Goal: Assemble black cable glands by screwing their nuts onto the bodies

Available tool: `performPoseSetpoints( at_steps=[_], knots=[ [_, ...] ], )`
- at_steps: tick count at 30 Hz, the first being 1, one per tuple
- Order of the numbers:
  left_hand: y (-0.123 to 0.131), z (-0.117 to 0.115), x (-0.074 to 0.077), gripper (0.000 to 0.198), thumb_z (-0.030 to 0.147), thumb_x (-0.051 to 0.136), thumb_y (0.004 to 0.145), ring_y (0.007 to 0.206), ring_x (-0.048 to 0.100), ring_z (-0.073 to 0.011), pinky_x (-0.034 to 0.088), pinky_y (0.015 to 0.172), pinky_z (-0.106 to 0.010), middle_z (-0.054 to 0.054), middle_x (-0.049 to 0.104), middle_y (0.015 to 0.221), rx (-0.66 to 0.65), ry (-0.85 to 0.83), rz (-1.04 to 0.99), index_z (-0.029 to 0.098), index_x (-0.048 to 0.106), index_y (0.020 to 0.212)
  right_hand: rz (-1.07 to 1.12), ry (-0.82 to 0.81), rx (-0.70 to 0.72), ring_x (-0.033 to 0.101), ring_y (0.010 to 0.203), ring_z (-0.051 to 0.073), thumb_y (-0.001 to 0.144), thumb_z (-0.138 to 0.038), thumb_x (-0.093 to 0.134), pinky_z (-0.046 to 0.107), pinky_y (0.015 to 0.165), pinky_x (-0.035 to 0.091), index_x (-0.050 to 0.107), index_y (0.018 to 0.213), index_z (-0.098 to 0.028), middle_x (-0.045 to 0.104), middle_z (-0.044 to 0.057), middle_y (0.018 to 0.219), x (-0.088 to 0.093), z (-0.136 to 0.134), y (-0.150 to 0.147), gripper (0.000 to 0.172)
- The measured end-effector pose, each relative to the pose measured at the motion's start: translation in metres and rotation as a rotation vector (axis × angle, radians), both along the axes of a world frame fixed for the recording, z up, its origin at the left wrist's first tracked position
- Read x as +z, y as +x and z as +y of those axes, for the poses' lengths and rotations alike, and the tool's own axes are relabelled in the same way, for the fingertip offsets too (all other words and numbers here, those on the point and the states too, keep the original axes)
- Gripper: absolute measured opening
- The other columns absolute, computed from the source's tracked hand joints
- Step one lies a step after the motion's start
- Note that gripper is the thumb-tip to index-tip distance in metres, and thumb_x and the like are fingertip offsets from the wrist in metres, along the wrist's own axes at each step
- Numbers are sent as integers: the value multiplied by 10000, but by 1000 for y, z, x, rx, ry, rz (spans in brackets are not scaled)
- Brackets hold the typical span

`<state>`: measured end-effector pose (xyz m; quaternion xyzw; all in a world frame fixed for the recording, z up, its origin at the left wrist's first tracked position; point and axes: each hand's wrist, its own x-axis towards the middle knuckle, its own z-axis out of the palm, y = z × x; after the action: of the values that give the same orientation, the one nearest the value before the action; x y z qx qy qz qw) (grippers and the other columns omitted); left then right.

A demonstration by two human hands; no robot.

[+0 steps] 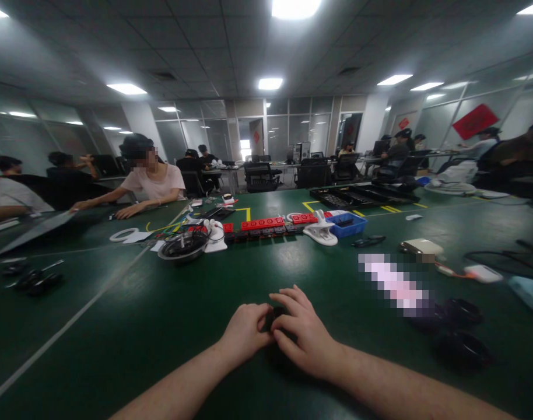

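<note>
Close in front of me, my left hand (246, 329) and my right hand (304, 335) meet over the green table. Between their fingertips sits a small dark object (276, 318), mostly covered, so its kind does not show. The left thumb and fingers pinch it from one side. On the other side the right fingers curl against it, with the upper ones stretched out a little. Several black ring-shaped pieces (463, 350) lie to the right of my right hand.
Farther back, a row of red and black blocks (266, 226) stands between a black bowl of cables (183, 245) and a white clip stand (321, 233). Beyond are a blue bin (347, 224) and a black tray (363, 195). A co-worker (153, 181) sits at the left.
</note>
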<state>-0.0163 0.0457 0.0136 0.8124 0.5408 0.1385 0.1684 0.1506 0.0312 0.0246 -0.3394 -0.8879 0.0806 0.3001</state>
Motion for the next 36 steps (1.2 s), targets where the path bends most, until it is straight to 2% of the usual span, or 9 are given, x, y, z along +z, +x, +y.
performPoseSetpoints(
  at_steps=[5, 12, 17, 22, 26, 30, 33, 36],
  knots=[
    [0, -1, 2, 172, 257, 539, 653, 566, 417, -104, 250, 540, -213, 70, 413, 568, -9, 3, -17, 189, 394, 591, -7, 10, -34, 363, 1103, 222, 753, -193, 479, 491, 1001, 175, 624, 702, -211, 510, 37, 1086, 2, 0, 0, 155],
    [0, -1, 1, 246, 367, 569, 659, 542, 404, -98, 247, 533, -212, 72, 409, 556, -3, -9, -38, 188, 413, 593, -34, 11, -144, 422, 938, 187, 742, -177, 494, 468, 984, 196, 596, 668, -198, 505, 27, 912, 5, 4, 0, 128],
    [1, -1, 3, 299, 436, 574, 658, 548, 410, -101, 249, 531, -212, 69, 420, 563, 7, -8, -47, 188, 421, 593, -48, 13, -212, 413, 836, 174, 789, -244, 487, 399, 860, 327, 545, 634, -177, 479, 29, 817, 3, 7, -1, 179],
    [0, -1, 2, 309, 460, 568, 663, 556, 418, -105, 256, 534, -212, 63, 431, 569, 6, -7, -55, 187, 438, 598, -80, -8, -240, 412, 805, 173, 801, -326, 496, 343, 752, 367, 486, 627, -171, 461, 30, 806, 4, 9, 0, 233],
    [-1, -1, 2, 306, 461, 563, 666, 553, 417, -105, 258, 530, -210, 62, 438, 570, 0, -12, -56, 187, 440, 604, -108, -66, -258, 424, 776, 173, 772, -358, 531, 302, 673, 385, 462, 652, -175, 452, 33, 796, 2, 10, 0, 229],
    [0, -2, 4, 282, 438, 543, 686, 548, 416, -104, 260, 532, -212, 62, 439, 570, -14, -19, -60, 188, 438, 607, -70, -123, -262, 441, 766, 172, 752, -342, 552, 291, 656, 396, 455, 712, -181, 460, 32, 810, 0, 11, -1, 192],
    [0, -2, 4, 272, 418, 554, 676, 558, 419, -108, 266, 546, -217, 61, 433, 566, -2, -14, -50, 186, 435, 595, 6, -175, -229, 457, 799, 173, 745, -291, 562, 296, 692, 408, 470, 818, -181, 479, 34, 852, 0, 10, -1, 161],
    [1, -2, 4, 258, 413, 557, 676, 562, 418, -109, 266, 546, -217, 61, 433, 573, 3, -12, -39, 187, 449, 615, 50, -173, -128, 459, 866, 175, 761, -209, 534, 310, 760, 401, 486, 924, -180, 499, 46, 922, 1, 10, -1, 172]
  ],
)
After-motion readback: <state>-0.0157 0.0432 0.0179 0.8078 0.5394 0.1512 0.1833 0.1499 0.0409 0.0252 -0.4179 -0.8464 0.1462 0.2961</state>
